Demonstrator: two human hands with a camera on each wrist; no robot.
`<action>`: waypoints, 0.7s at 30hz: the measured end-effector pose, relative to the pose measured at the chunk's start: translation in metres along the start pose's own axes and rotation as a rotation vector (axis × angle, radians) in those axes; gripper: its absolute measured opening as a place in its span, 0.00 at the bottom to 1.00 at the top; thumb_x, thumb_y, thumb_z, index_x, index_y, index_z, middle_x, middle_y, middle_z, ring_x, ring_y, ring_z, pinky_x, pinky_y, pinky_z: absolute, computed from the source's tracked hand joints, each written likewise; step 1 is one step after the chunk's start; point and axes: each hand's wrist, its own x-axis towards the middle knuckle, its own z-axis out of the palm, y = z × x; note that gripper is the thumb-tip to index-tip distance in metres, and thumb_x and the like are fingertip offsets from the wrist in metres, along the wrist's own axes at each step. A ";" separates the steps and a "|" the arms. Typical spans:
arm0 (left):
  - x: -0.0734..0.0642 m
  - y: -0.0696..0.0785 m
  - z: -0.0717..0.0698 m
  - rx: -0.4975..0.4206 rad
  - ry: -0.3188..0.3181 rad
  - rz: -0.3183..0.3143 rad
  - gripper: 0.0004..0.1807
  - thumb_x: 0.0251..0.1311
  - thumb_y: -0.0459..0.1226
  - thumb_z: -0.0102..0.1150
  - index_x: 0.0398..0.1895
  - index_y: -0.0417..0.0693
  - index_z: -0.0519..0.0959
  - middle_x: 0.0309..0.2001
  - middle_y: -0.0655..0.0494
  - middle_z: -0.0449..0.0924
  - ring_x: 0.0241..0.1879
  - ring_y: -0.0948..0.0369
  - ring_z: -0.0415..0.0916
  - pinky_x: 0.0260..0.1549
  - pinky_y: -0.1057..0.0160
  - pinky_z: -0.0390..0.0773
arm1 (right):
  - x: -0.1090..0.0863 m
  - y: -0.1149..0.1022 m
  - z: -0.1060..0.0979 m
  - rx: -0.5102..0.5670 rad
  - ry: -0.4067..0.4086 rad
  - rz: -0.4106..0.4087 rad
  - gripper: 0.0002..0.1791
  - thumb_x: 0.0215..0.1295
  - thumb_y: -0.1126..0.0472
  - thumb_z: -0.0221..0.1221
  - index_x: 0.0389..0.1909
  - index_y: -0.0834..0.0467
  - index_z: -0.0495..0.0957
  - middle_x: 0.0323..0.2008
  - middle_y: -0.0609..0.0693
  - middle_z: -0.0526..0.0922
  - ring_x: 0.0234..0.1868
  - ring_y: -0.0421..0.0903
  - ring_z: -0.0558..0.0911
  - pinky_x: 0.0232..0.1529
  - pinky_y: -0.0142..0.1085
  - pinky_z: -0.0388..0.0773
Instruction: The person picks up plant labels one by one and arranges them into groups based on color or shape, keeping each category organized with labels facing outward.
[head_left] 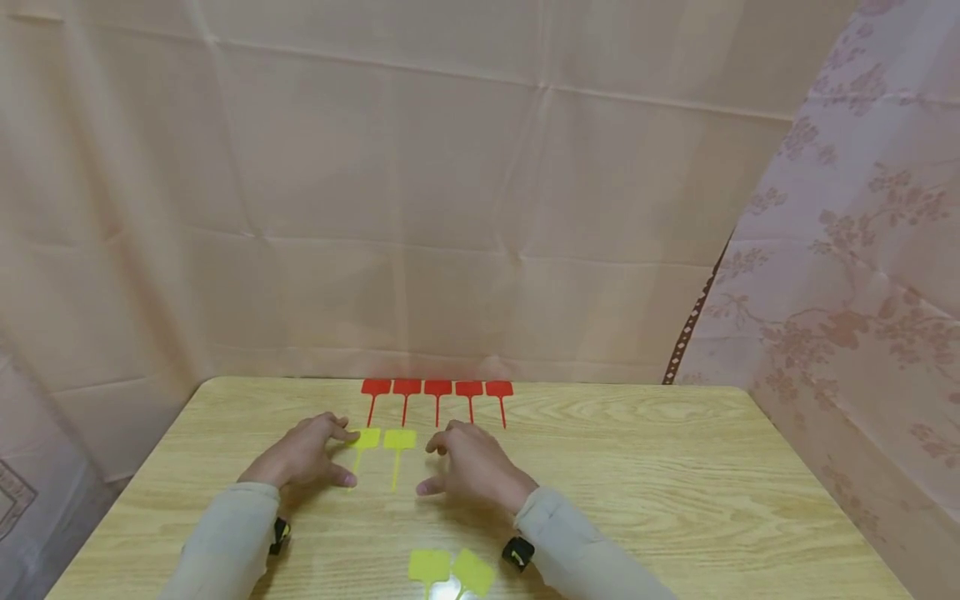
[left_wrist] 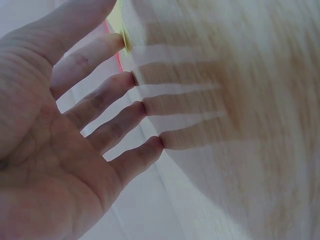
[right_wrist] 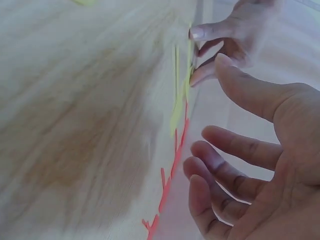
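Observation:
In the head view, my left hand [head_left: 311, 454] has its fingers spread, with the index fingertip at the left yellow tag [head_left: 367, 437], a flat rectangle on a thin stem. Its thumb is close to that tag's stem. In the left wrist view the fingertips [left_wrist: 152, 145] touch the wood tabletop. A second yellow tag [head_left: 400, 439] lies just right of the first. Farther right, my right hand [head_left: 480, 467] is held over the table with loosely bent fingers and nothing between them. Several red tags [head_left: 438, 388] lie in a row along the back edge, stems toward me.
Two more yellow tags, one straight [head_left: 429, 566] and one slanted [head_left: 474, 572], lie near the front of the wooden table [head_left: 637, 475]. A beige cloth [head_left: 450, 183] hangs behind the table, and a flowered cloth [head_left: 862, 250] hangs at the right.

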 end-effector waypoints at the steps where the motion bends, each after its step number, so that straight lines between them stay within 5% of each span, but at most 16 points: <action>1: 0.000 0.000 0.000 0.001 0.001 0.001 0.40 0.38 0.44 0.83 0.58 0.36 0.82 0.68 0.30 0.67 0.66 0.29 0.62 0.63 0.31 0.62 | -0.004 0.000 -0.001 0.000 -0.005 -0.002 0.30 0.50 0.43 0.77 0.50 0.57 0.86 0.41 0.46 0.83 0.41 0.40 0.78 0.43 0.35 0.76; 21: 0.002 -0.002 0.001 0.002 0.001 -0.026 0.40 0.38 0.44 0.83 0.58 0.38 0.82 0.69 0.32 0.67 0.67 0.28 0.59 0.62 0.28 0.60 | -0.069 0.016 -0.007 -0.032 -0.075 -0.074 0.29 0.46 0.40 0.78 0.44 0.54 0.85 0.34 0.38 0.78 0.35 0.34 0.73 0.40 0.33 0.74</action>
